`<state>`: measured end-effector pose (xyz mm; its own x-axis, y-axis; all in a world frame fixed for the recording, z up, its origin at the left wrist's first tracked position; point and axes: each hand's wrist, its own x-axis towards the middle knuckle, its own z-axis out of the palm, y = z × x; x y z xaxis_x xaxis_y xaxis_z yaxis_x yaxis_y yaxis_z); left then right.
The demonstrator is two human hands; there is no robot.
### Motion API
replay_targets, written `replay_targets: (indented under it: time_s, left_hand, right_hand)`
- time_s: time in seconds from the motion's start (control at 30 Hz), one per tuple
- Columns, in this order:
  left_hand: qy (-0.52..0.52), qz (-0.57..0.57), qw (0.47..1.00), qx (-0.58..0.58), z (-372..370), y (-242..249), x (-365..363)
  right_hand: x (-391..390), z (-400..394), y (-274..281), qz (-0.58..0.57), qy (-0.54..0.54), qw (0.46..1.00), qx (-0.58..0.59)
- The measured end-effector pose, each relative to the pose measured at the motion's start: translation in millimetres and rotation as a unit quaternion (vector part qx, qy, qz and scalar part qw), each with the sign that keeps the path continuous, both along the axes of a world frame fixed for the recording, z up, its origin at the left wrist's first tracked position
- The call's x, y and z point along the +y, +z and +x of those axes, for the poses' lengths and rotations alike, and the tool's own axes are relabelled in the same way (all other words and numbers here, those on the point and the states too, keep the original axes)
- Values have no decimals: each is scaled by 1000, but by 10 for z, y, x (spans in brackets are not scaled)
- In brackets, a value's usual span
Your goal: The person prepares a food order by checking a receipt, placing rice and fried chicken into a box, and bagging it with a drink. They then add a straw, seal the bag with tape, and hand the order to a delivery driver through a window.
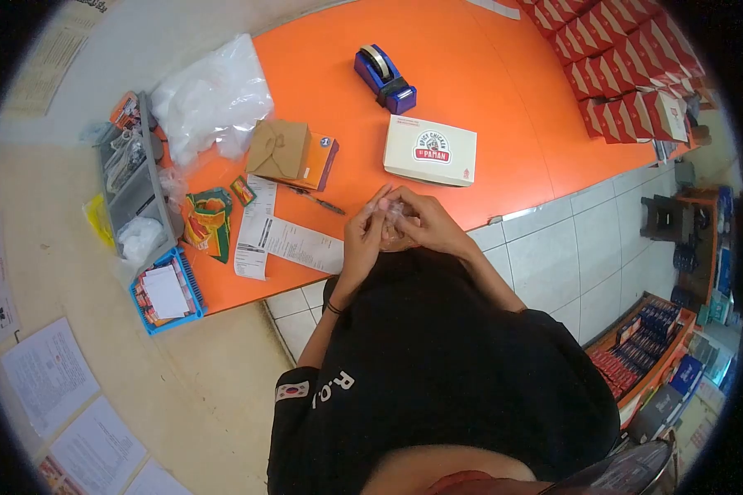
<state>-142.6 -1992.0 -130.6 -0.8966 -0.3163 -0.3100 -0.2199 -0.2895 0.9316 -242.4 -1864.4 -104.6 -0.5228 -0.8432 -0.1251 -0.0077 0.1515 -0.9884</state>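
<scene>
Close to my body, at the table's front edge, my left hand and my right hand meet over a small clear plastic bag. Fingers of both hands are closed in a pinch at its upper part. Something brownish shows through the plastic, but I cannot make out what it is. Just beyond my hands lies a closed white "Spicy Chicken" box. A pen and printed receipts are on the table to the left of my left hand.
Around the orange table are a blue tape dispenser, a brown carton, white plastic bags, a green-orange packet, a grey organiser and a blue basket. Red-and-white boxes are stacked far right.
</scene>
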Motion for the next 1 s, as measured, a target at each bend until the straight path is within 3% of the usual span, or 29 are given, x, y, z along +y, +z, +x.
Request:
replay_targets:
  time_s: [0.07,0.13,0.17,0.2,0.23,0.4,0.47,0.5,0.53,0.57,0.6,0.63,0.67,0.77,0.83,0.93,1.0]
  left_hand:
    - [33,24,999,20,7,63,39]
    - [20,-139,990,-12,-4,163,47]
    - [20,-139,990,-12,-8,153,21]
    - [-15,-350,929,121,-17,129,-23]
    - [-49,-537,805,247,-15,104,-51]
    - [-130,-507,849,77,103,50,-54]
    - [-142,-493,858,22,79,61,-119]
    - [-153,-299,942,19,61,84,-202]
    - [-155,-92,983,17,43,96,-254]
    - [-152,-91,984,19,43,56,-265]
    - [-120,-5,992,34,50,-9,-268]
    - [-88,81,992,48,59,-63,-268]
    - [-86,81,992,48,47,-70,-272]
    - [-55,116,992,5,-9,-107,-292]
    - [13,-147,988,54,-25,-163,-326]
    - [40,-220,975,-14,22,-470,-488]
    - [77,-244,967,-4,88,-864,-409]
  right_hand:
    - [-3,23,-8,9,-4,1000,-23]
    - [-8,47,-106,-8,-81,994,-68]
    - [-23,33,-221,-8,-81,994,-68]
    - [-51,-11,-348,-32,-147,975,-161]
    - [-51,-47,-454,-55,-212,943,-252]
    - [-55,-204,43,-31,-147,923,-354]
    - [-45,-205,70,-35,-53,985,-162]
    - [-26,-212,56,-35,-52,985,-160]
    - [1,-228,20,-45,-13,989,-140]
    - [13,-236,-13,-54,27,991,-121]
    - [-1,-232,-46,-53,30,991,-120]
    - [-29,-212,-82,-97,59,993,24]
    - [-55,-194,-105,-139,87,972,167]
    - [-26,-80,-124,-87,19,983,158]
    - [68,-72,-187,-92,-27,984,152]
    - [403,-10,-265,-23,-120,981,151]
    - [744,127,-526,54,-119,985,116]
